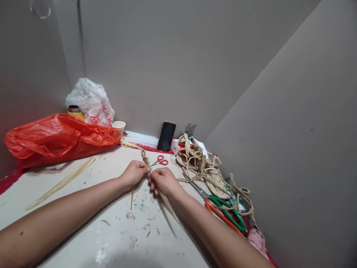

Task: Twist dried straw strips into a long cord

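The step in hand looks to be working fibre strands point(167, 203) into a braid point(145, 157), held above the middle of the surface point(117, 238), with its knotted end pointing toward the far edge. The left hand point(134, 175) has its grip closed, thumb against fingers, on the braid just below that end. The right hand point(164, 181), just beside it, pinches strands that trail toward the near edge. The next move, I judge, calls for a firm left pinch and even tension on the right.

The small scissors point(160, 160) lie just beyond the hands; a loose strand point(61, 184) lies toward the left edge.

The fingers hide where the strands cross, so I cannot count them. The trailing ends blur below the right hand. In the rope pile point(195, 160) along the right edge, overlapping coils make single pieces hard to separate.
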{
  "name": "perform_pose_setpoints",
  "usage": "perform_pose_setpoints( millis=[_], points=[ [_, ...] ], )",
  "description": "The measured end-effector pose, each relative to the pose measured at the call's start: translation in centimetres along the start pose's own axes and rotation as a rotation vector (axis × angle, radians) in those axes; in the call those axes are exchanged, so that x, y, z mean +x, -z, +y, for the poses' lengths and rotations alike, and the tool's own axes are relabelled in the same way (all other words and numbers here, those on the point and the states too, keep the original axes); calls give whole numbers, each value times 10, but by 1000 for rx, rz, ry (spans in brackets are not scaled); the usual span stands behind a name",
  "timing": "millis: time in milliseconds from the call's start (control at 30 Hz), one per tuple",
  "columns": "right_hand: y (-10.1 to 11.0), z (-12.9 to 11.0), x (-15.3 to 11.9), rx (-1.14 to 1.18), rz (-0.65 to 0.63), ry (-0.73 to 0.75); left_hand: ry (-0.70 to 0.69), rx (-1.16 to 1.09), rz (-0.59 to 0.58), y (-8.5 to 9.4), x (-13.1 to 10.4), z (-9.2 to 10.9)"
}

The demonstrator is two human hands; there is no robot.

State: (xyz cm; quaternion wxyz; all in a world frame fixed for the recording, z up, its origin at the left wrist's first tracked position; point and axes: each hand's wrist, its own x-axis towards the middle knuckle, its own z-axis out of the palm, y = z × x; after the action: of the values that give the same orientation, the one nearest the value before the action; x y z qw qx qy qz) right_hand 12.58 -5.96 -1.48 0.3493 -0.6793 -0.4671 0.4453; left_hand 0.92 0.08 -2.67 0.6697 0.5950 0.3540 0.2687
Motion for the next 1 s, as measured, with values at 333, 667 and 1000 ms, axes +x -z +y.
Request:
perform_pose_setpoints(
  millis=[333,667,1000],
  points=[
    [-16,-9,-15,-746,333,344,94,-31,24,1,-2,3],
    [25,-14,-7,-256,285,324,208,-231,-75,11,5,18],
    [15,-8,9,375,-328,-91,191,-197,-70,14,6,16]
  ],
)
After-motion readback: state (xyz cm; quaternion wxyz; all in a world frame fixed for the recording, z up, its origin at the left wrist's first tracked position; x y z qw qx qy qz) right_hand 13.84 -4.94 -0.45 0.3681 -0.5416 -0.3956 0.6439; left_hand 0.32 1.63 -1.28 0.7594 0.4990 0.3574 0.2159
